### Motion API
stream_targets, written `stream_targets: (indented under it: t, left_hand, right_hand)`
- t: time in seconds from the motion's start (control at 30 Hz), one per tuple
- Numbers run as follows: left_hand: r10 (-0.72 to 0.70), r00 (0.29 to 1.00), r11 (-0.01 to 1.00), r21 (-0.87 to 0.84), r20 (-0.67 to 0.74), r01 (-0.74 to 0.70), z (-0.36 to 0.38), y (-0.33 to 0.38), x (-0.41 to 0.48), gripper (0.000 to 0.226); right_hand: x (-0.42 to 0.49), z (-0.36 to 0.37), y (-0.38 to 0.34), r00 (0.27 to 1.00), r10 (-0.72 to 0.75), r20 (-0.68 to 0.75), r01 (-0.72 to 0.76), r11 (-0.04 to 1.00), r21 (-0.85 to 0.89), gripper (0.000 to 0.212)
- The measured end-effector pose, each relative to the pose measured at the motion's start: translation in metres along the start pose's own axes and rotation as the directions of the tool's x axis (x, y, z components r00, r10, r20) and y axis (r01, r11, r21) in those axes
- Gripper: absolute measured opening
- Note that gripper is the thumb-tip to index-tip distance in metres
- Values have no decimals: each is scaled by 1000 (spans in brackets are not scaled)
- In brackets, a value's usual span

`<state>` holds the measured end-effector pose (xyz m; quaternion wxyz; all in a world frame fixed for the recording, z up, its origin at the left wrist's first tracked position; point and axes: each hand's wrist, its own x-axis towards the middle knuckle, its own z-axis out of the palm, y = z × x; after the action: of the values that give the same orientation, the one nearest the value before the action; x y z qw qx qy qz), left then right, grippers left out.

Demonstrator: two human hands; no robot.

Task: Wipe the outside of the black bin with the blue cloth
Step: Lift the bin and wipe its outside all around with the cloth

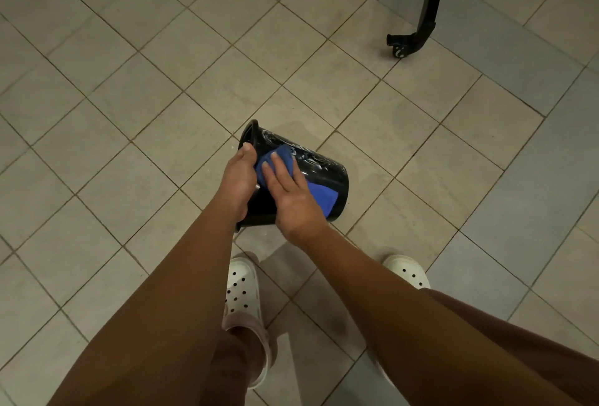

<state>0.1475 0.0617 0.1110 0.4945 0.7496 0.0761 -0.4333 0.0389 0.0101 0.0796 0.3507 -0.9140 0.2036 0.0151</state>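
Note:
A glossy black bin (324, 169) is tipped on its side above the tiled floor, its open mouth facing left and its base to the right. My left hand (238, 178) grips the bin's rim at the mouth. My right hand (290, 193) lies flat on a blue cloth (319, 196), pressing it against the bin's upper side. The cloth shows both above my fingers and below my palm toward the base. Wet streaks shine on the bin's wall past the cloth.
Beige floor tiles (129, 97) run all around. A black metal leg with a small caster (421, 26) stands at the upper right. My two white perforated clogs (243, 289) are below the bin, the other clog (408, 271) to the right.

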Motion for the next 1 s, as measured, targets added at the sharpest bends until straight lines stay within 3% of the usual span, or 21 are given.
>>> stream_targets:
  t: [0.1,0.2,0.37,0.47,0.6,0.67,0.73,0.87,1.0]
  left_hand:
    - [23,1000,1000,11,-9,-23,1,0,-3,48]
    - [-3,1000,1000,-3,-13,3,0,0,-1,50]
    - [-19,1000,1000,3,11,19,-1,-1,2,49]
    - [-8,1000,1000,-13,11,8,1,-4,5,46]
    - [-1,1000,999,-32,-11,0,5,-5,2,40]
    - [7,1000,1000,-16,-30,-7,5,-4,1,40]
    - [0,999,1000,-26,-38,-1,2,-5,4,40]
    - [16,999,1000,-10,-36,-16,-2,-4,4,45]
    - [-11,999,1000,-24,-53,10,-2,-3,5,50]
  right_hand:
    - [-3,1,-2,986,155,-56,-156,988,-13,78]
    - [-14,14,-8,986,-17,-168,-1,994,-105,76]
    - [-10,11,-8,993,-112,-21,111,993,-43,74]
    - [1,0,-5,999,-10,35,12,998,-65,78]
    - [1,-3,-5,980,197,-9,-197,978,-61,80]
    - [-8,1,-12,986,108,-127,-128,979,-161,82]
    - [-16,10,-10,991,32,-133,-59,976,-211,81]
    - [-11,13,4,998,-67,10,67,996,-67,76]
    - [-8,8,18,995,98,-15,-98,995,-10,77]
